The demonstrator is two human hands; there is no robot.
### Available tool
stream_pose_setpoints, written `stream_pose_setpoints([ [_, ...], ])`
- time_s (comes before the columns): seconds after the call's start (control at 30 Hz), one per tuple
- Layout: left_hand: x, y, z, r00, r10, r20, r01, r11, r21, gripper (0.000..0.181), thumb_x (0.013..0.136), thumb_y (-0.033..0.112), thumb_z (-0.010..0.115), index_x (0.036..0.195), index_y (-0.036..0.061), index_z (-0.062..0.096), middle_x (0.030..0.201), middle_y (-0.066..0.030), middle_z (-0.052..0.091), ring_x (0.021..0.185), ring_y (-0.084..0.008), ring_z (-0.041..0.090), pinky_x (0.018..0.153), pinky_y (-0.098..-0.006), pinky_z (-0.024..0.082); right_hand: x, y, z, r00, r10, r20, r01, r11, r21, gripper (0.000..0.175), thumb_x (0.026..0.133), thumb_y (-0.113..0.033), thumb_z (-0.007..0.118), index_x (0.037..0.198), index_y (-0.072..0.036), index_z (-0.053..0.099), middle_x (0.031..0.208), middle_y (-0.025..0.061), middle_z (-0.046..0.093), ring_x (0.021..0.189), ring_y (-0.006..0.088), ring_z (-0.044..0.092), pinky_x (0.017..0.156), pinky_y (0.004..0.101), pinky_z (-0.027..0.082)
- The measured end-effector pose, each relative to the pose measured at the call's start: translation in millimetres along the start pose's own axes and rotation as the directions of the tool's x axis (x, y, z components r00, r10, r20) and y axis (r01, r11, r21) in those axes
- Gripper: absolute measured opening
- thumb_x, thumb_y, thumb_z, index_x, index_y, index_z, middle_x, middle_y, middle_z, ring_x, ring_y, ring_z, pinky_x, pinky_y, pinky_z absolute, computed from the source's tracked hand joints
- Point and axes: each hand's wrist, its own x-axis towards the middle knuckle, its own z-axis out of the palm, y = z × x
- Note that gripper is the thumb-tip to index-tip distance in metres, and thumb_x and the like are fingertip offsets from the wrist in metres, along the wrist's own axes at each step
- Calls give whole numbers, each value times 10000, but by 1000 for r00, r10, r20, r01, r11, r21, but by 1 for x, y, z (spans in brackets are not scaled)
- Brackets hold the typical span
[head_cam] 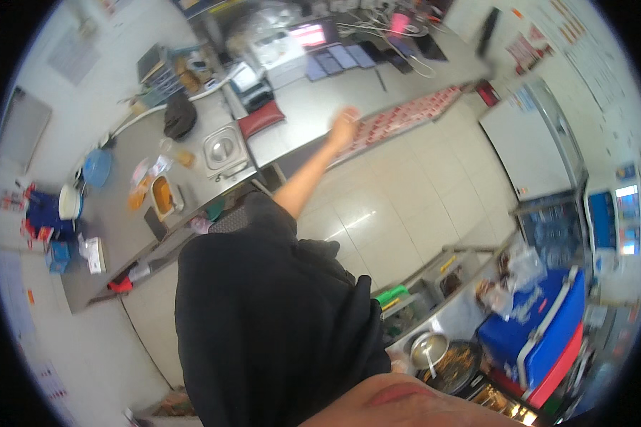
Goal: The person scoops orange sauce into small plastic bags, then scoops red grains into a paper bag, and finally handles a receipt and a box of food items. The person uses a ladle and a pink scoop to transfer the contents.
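My left hand [345, 127], blurred, reaches out at the front edge of a steel counter [310, 109], close to a red-and-white patterned strip [406, 120] along that edge. Its fingers look bent; whether they hold anything cannot be told. A dark red pad [262, 118] lies on the counter to its left. Beyond the hand are several phones [328, 61] and a lit screen [310, 35]. At the lower right, a small skin-coloured patch beside a metal bowl [430, 350] may be part of my right hand; black clothing hides the rest. A spoon rests in the bowl.
The left counter holds a lidded steel pan [224, 149], a tray of orange food [164, 196] and a blue bowl [97, 167]. At right stand a white fridge [529, 139] and a blue cooler box [534, 325]. A dark pan of food [456, 365] sits by the metal bowl.
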Motion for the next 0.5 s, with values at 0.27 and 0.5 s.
stream_pose_setpoints([
  [0.27, 161, -209, -292, 620, -359, -698, 635, 751, 178, 574, 811, 357, 629, 1243, 11, 479, 1267, -208, 544, 1210, -449, 461, 1007, -529, 377, 187, -274, -42, 807, -402, 432, 529, 817, -228, 264, 815, -263, 678, 962, -44, 674, 859, 142, 692, 856, 217, 664, 766, 345, 510],
  [0.5, 193, -267, -419, 683, -445, -579, 529, 848, -27, 1093, 723, 519, 771, 1484, 33, 154, 1424, -271, 394, 1366, -358, 331, 1124, -478, 234, 244, -574, 24, 143, -617, 774, 980, 197, -24, 306, 875, -356, 644, 964, -64, 668, 825, 135, 679, 810, 275, 654, 750, 397, 509],
])
